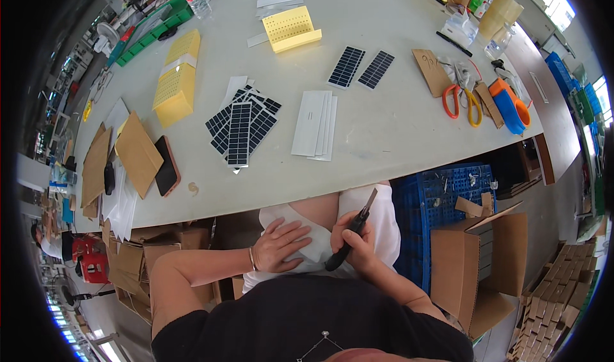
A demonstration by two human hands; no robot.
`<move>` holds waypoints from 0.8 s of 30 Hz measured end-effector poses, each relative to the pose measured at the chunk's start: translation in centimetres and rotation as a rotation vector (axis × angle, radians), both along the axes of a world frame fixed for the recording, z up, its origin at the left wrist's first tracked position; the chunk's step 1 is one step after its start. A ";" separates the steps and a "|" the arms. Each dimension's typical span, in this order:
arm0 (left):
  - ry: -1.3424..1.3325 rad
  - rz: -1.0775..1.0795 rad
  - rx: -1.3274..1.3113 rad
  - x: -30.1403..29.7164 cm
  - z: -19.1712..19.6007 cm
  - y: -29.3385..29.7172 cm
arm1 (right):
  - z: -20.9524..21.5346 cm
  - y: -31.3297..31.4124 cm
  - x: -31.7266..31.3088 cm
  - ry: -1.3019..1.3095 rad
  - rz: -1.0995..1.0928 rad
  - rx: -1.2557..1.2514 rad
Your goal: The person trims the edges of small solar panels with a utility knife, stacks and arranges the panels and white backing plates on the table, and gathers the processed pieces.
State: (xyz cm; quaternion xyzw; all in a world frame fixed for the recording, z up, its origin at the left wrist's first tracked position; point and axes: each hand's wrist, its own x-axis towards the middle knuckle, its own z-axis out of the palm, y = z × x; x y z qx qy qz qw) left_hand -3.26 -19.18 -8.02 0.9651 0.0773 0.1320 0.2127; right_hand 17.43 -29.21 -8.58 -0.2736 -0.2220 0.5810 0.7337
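In my right hand (357, 243) is a black-handled tool (354, 239) with a narrow metal blade, its tip angled up toward the table edge; its exact kind is unclear. My left hand (279, 245) lies flat on my lap over white cloth, fingers spread and nothing in them. On the table (377, 141) in front of me, several small dark solar panels (240, 133) overlap in a fanned pile. To their right is a stack of pale flat strips (314, 124). Farther back, two more solar panels lie apart, a left one (346, 67) and a right one (376, 70).
A yellow perforated holder (291, 29) and a long yellow block (177, 77) stand farther back. At left are cardboard pieces (139, 154) and a phone (167, 165). Scissors (451, 101) and a blue-orange tape roll (510, 107) lie right. Beside my legs are a blue crate (419, 215) and an open carton (455, 275).
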 end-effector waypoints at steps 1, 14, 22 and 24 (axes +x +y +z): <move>-0.011 0.000 0.000 0.0 -0.1 0.0 | -0.1 -0.2 -0.2 0.002 0.004 0.001; -0.023 0.011 0.003 0.1 -0.1 0.1 | -1.7 -0.8 -1.4 -0.101 -0.031 -0.109; 0.008 0.002 -0.007 0.0 0.1 -0.2 | -2.2 -0.9 -1.4 0.013 -0.025 -0.077; 0.016 0.005 -0.011 0.1 0.3 -0.2 | -2.2 -1.1 -1.4 0.011 -0.022 -0.060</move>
